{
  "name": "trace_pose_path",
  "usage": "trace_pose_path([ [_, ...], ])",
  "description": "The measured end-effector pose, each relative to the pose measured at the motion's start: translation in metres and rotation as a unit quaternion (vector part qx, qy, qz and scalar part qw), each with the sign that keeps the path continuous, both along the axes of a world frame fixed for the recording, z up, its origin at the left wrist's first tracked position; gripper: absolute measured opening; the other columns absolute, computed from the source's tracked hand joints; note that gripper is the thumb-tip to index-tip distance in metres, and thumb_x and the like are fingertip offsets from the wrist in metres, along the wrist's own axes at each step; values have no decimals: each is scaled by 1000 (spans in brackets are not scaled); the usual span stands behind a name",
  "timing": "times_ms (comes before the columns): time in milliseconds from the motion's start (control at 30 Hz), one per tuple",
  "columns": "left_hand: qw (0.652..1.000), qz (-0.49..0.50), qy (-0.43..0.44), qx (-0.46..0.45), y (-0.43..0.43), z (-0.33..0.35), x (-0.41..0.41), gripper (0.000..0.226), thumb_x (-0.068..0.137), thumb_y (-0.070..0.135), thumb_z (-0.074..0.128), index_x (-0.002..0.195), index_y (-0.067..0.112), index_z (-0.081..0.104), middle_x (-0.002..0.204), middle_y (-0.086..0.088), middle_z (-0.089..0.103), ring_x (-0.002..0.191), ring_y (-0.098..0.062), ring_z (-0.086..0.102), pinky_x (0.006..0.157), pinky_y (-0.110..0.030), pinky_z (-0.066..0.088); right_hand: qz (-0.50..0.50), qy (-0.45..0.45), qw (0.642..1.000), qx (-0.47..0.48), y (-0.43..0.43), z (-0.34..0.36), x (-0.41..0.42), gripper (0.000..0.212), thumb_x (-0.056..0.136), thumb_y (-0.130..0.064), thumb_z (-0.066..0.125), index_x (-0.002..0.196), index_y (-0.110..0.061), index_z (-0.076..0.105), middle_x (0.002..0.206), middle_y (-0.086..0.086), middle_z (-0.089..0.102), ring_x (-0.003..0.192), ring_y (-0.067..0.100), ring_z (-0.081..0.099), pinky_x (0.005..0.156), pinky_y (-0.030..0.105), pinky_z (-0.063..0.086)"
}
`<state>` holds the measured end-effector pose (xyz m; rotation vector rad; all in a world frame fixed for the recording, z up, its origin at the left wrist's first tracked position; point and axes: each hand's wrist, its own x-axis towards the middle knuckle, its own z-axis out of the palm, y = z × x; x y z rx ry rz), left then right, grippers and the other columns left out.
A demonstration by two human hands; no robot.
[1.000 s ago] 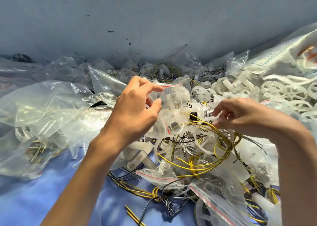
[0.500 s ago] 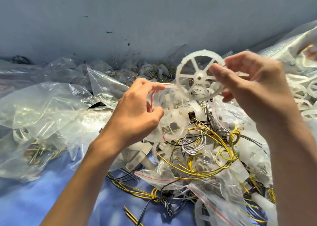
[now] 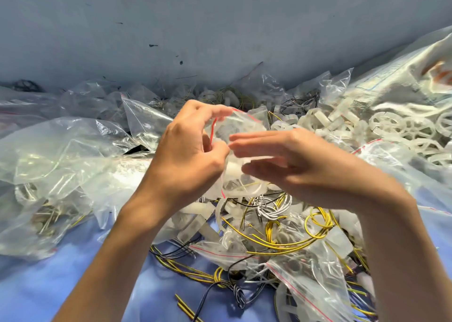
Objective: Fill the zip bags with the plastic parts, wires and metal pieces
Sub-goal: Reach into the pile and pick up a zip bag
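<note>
Loading zip bag [image 3: 244, 126]: left hand [image 3: 188, 155] pinches mouth open, right hand [image 3: 293, 160] flat, empty-looking at opening; next needs yellow wires [image 3: 281, 244].

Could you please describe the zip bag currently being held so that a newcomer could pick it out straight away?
On the blue surface, find the heap of clear bags and look above its middle. The zip bag is the only one held up, its red-striped mouth pinched by the left hand; the others lie loose.
</note>
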<state>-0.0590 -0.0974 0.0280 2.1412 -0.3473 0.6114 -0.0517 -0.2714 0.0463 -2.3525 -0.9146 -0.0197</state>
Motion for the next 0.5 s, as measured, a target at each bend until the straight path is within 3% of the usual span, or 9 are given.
trace_pose_path([
  [67,1000,0,-5,-7,-1,0,0,44,80,1,55,117,25,63,108,17,54,62,-2,52,63,-6,36,11,-40,997,-62,3,-2,1,34,96,-20,53,130,-17,60,137,-5,56,123,4,52,97,24,44],
  [133,1000,4,-14,-20,-2,1,-1,45,75,10,52,116,25,63,107,18,54,62,-3,52,62,-5,36,-9,-57,996,-69,5,-3,1,33,98,-21,51,130,-22,59,125,-3,65,105,4,60,84,20,46],
  [200,998,24,-30,-43,-1,3,-1,47,71,15,47,113,28,64,105,17,55,62,-6,52,61,-7,36,-26,-63,995,-67,3,-4,2,32,99,-23,50,129,-25,60,117,-5,68,85,-6,53,68,6,40],
  [267,994,51,-46,-87,1,4,0,42,70,15,47,106,31,63,102,11,58,60,-8,50,59,-10,37,-37,-53,996,-61,0,-4,4,32,98,-28,50,128,-26,61,116,-9,68,76,-10,51,66,2,37],
  [400,973,42,-64,-217,-3,6,-1,38,71,11,48,99,34,58,99,-6,59,59,-9,47,58,-16,38,-23,-27,999,-20,1,-1,-1,59,79,-66,47,123,-29,63,111,-15,68,77,-25,51,70,1,41],
  [467,976,-16,-37,-213,-6,6,-2,40,72,11,52,105,32,58,113,-2,60,64,-5,53,63,-16,43,9,-9,1000,-18,5,1,-6,61,72,-70,53,113,-27,67,83,-20,70,62,-22,51,57,2,38],
  [500,979,-65,-9,-195,-5,6,-3,43,73,12,54,111,30,56,116,2,60,67,-3,56,65,-15,45,17,-11,999,-31,7,1,-8,53,74,-67,58,103,-24,70,66,-17,65,53,-11,52,51,8,38],
])
